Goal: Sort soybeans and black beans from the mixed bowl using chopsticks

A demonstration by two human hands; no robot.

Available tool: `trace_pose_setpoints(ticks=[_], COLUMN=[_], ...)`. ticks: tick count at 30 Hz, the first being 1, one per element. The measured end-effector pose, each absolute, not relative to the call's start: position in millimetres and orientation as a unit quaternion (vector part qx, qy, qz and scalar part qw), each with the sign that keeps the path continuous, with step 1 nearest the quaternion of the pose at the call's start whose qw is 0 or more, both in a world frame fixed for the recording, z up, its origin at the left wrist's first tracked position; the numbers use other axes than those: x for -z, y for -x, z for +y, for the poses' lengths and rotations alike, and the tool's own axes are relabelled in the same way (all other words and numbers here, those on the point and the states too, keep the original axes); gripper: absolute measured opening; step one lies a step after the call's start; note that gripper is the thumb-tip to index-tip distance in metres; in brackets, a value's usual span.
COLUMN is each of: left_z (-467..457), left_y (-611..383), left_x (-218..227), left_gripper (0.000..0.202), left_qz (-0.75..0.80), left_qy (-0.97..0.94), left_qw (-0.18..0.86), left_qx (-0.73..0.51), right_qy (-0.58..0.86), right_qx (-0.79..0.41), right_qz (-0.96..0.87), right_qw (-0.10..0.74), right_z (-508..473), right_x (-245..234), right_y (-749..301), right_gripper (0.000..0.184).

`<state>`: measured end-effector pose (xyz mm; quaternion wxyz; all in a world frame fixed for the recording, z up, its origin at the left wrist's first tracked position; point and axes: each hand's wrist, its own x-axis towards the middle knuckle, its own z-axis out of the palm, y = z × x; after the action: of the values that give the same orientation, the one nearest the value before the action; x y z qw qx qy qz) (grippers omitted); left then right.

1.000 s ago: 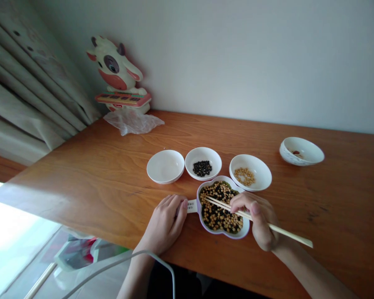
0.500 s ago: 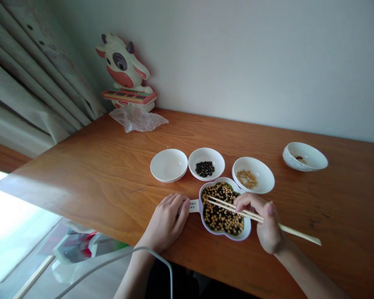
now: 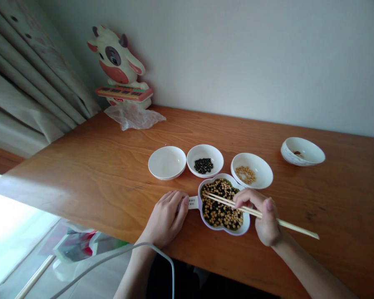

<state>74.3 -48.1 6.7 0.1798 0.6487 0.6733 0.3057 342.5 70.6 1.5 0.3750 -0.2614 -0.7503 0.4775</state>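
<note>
My left hand (image 3: 166,216) is closed around the handle of a shallow flower-shaped dish (image 3: 245,224) with a lilac rim, resting on the table. Yellow soybeans and black beans lie mixed inside it. Between the fingers and thumb of my right hand (image 3: 263,214) is a pair of wooden chopsticks (image 3: 294,227). Their tips are at the dish's left side, among the beans; whether they pinch one I cannot tell. Just behind the dish stand a white bowl with black beans (image 3: 204,165) and another with soybeans (image 3: 245,175).
Left of the black beans stands another white bowl (image 3: 167,162). A patterned bowl (image 3: 303,152) with a few small pieces is at the back right. Against the wall sits a cow toy keyboard (image 3: 124,92), with a plastic bag (image 3: 134,118) before it. A grey cable (image 3: 112,254) crosses my left forearm.
The chopstick tips have drawn closer together over the left part of the dish. My left hand keeps its hold on the handle. The whole view has shifted slightly.
</note>
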Motion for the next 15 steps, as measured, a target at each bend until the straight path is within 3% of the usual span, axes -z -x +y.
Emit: trace_pose_setpoints(ticks=[15], left_z=[-47.9], left_y=[-73.9], left_x=[-6.1], left_gripper=[0.026], left_qz=[0.675], left_qy=[-0.644], left_qw=[0.185], left_qx=[-0.308], right_qy=[0.268], right_qx=[-0.466], right_qz=[-0.769], right_qw=[0.347], right_z=[70.7], right_x=[-6.6], right_y=[-341.6], right_gripper=[0.074])
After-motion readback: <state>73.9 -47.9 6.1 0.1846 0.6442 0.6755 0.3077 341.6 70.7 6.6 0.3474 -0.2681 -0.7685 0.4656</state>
